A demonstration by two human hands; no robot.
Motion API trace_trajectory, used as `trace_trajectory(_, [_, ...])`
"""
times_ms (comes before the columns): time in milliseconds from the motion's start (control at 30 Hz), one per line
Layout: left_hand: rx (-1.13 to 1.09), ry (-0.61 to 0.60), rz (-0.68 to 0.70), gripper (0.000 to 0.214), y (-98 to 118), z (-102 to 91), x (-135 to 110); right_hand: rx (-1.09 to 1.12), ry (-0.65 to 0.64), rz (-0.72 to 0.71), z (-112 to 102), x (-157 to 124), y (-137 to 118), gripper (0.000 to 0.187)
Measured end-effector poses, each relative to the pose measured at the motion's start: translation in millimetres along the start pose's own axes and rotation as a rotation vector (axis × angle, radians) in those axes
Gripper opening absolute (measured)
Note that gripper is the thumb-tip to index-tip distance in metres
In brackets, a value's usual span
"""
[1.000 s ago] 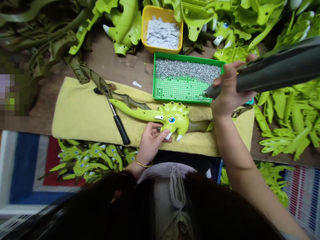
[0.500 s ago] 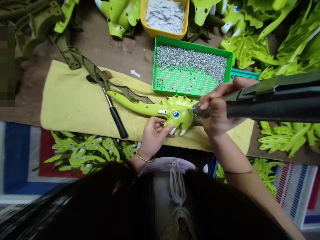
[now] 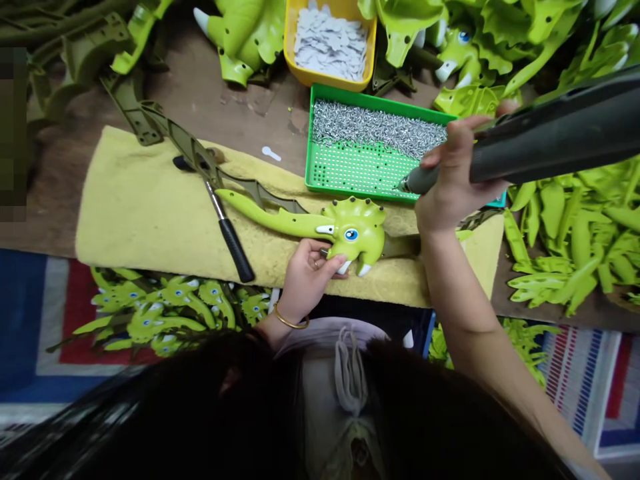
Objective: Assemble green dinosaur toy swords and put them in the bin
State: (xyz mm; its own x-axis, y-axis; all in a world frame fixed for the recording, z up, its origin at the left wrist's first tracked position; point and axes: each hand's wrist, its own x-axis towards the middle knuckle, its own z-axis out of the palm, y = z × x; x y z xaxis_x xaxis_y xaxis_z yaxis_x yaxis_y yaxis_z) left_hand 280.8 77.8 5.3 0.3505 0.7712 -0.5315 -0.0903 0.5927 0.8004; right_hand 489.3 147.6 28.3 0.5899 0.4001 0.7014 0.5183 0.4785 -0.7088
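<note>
My left hand (image 3: 311, 272) pinches the lower edge of a lime-green plastic toy dinosaur bow (image 3: 350, 227), which has a blue eye, white horns and a long curved limb. The bow lies on a yellow towel (image 3: 135, 200). In my right hand (image 3: 450, 180) is a dark power screwdriver (image 3: 545, 137), its bit pointing left at the near edge of a green tray (image 3: 350, 177). Silver screws (image 3: 375, 127) are heaped along the tray's far side. A hammer-like tool with a black handle (image 3: 235, 250) rests on the towel, left of the bow.
Beyond the tray stands a yellow bin (image 3: 370, 73) of white flat pieces. Lime-green parts (image 3: 575, 240) are piled on the right, olive-brown parts (image 3: 90, 60) at the far left. Several similar toys (image 3: 155, 313) lie below the table's front edge. One white piece (image 3: 271, 154) lies behind the towel.
My right hand has lifted the screwdriver off the bow's head and moved it away and slightly right, to the screw tray. My left hand keeps its hold on the bow.
</note>
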Motion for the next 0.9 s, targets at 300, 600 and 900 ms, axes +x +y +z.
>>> trace_trajectory(300, [-0.013, -0.009, -0.003, 0.050, 2.1, 1.5, -0.4, -0.004, -0.223, 0.294, -22.4, -10.5, 6.3, 0.063])
trace_trajectory(600, [-0.053, -0.030, 0.007, 0.057, -1.6, 2.1, 2.0, -0.016, -0.399, 0.385, -32.6, -3.4, 2.7, 0.062])
trace_trajectory(900, [-0.090, -0.174, 0.025, 0.055, 1.5, -5.6, -0.7, 0.261, 0.036, -0.007, 1.3, 2.2, -73.1, 0.020])
